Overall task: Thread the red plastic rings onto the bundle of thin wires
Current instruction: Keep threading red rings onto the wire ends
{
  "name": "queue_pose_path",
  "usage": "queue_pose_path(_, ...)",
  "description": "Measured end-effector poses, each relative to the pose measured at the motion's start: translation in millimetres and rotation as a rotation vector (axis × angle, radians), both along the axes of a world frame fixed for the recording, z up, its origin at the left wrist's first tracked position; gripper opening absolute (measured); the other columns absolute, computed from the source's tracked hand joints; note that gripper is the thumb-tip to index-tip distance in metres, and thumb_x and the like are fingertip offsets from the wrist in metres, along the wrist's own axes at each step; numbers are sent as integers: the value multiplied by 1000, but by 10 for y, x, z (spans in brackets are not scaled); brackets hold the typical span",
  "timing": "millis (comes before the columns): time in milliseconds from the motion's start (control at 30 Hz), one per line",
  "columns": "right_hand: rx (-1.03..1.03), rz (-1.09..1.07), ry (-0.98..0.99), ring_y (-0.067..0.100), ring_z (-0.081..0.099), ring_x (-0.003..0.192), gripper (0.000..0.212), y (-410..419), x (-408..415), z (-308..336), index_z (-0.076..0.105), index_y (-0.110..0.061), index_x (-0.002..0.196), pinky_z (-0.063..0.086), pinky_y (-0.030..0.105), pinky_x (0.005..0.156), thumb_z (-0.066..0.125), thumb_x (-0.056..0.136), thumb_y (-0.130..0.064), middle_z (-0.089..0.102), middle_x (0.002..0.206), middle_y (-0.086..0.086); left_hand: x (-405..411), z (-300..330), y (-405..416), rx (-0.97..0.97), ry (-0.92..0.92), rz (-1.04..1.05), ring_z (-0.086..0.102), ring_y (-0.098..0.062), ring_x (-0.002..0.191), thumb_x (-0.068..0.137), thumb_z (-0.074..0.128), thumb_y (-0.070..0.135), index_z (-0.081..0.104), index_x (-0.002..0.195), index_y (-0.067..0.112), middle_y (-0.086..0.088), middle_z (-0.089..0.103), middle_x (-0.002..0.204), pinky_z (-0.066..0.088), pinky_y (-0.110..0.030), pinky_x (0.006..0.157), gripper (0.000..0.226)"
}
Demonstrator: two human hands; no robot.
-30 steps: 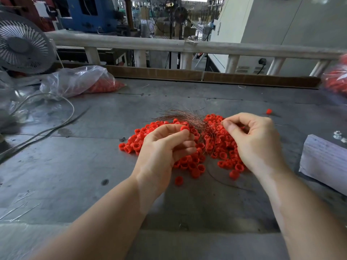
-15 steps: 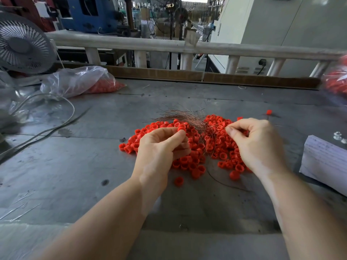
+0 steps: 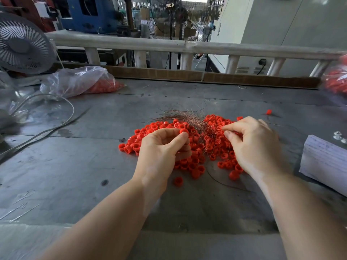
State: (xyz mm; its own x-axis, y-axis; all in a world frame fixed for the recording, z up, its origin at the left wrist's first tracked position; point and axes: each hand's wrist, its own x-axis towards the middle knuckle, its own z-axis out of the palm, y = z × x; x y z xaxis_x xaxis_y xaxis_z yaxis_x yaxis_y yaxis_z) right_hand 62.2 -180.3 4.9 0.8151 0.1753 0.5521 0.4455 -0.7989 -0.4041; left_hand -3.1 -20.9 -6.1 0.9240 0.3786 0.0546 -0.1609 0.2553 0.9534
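1. left hand: fingers curled; thumb and forefinger pinch one red ring at the near-left edge of the wire bundle.
2. right hand: fingers curled; thumb and forefinger pressed together near a ring on the heap. whether they pinch a wire strand or a ring, cannot tell.
3. bundle of thin wires: coppery strands, fanned and splayed at the far end, lying across the ring heap between the two hands.
4. heap of red plastic rings: loose on the grey metal table, spread under and around both hands; one stray ring well apart to the far right.
5. plastic bag of red rings: far left, beside a fan.
6. stack of paper: right edge of the table.
7. risk, judged: splayed strands may miss the ring's bore, so only part of the bundle passes; cause is loose, ungathered tips.
8. risk, judged: the small ring may slip from the pinch into the heap; thin strands may kink if forced.
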Motion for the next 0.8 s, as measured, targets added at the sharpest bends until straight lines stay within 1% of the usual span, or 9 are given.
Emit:
queue_pose_path(100, 13, 105, -77, 25, 53, 92, 13, 51, -45, 21, 75, -14, 95, 42, 41, 85, 68, 84, -13, 64, 91, 3, -13, 12, -15, 31, -3, -3, 62, -10, 57, 86, 63, 5, 64, 86, 2, 0, 65, 61, 51, -18, 53, 3)
queue_pose_path(200, -5, 146, -168, 25, 53, 90, 15, 78, -76, 44, 76, -15, 94, 39, 39, 83, 72, 80, -13, 62, 94, 3, -16, 12, -23, 58, -11, -3, 63, -9, 57, 86, 63, 5, 65, 84, 6, 1, 66, 61, 51, -18, 54, 3)
queue_pose_path(333, -14, 242, -177, 25, 53, 86, 22, 102, -126, 57, 75, -15, 99, 46, 40, 78, 75, 76, -11, 58, 91, 5, -31, 9, -31, 107, -29, -7, 64, -10, 58, 85, 64, 6, 66, 81, 9, 1, 67, 61, 52, -19, 56, 5)
queue_pose_path(433, -3, 312, -154, 23, 57, 81, 15, 119, -150, 72, 76, -11, 92, 49, 35, 72, 74, 77, -10, 58, 86, 5, -40, 7, -38, 122, -37, -25, 65, -10, 59, 85, 65, 7, 67, 82, 10, 0, 68, 64, 53, -19, 58, 4)
queue_pose_path(533, 6, 344, -150, 22, 60, 77, 5, 113, -140, 86, 74, -7, 84, 51, 36, 69, 71, 81, -8, 62, 84, 4, -44, 13, -59, 110, -37, -43, 65, -10, 59, 84, 65, 7, 67, 82, 12, 1, 69, 64, 53, -19, 58, 6)
queue_pose_path(600, 17, 330, -147, 20, 60, 71, 3, 100, -116, 79, 70, -6, 83, 50, 37, 67, 67, 84, -6, 63, 80, 1, -47, 21, -69, 116, -33, -53, 65, -10, 59, 84, 65, 9, 68, 84, 13, 2, 69, 65, 53, -19, 58, 5)
queue_pose_path(700, 88, 223, -149, 22, 58, 63, 6, 26, -30, 70, 65, -7, 82, 49, 37, 62, 62, 87, -4, 56, 69, -4, -43, 22, -56, 113, -21, -52, 65, -10, 60, 85, 65, 10, 68, 88, 12, 2, 69, 66, 53, -19, 57, 5)
queue_pose_path(767, 117, 109, -174, 27, 59, 66, 6, -73, 54, 77, 65, -6, 82, 44, 34, 63, 61, 87, -3, 58, 69, -1, -45, 22, -50, 118, -18, -53, 65, -10, 60, 85, 65, 11, 68, 88, 12, 2, 68, 65, 53, -19, 57, 4)
queue_pose_path(800, 127, 51, -192, 30, 59, 69, 6, -133, 97, 81, 66, -5, 83, 39, 33, 64, 61, 87, -2, 61, 71, 3, -49, 24, -52, 124, -19, -54, 65, -10, 60, 85, 65, 10, 68, 87, 12, 3, 68, 65, 53, -19, 58, 4)
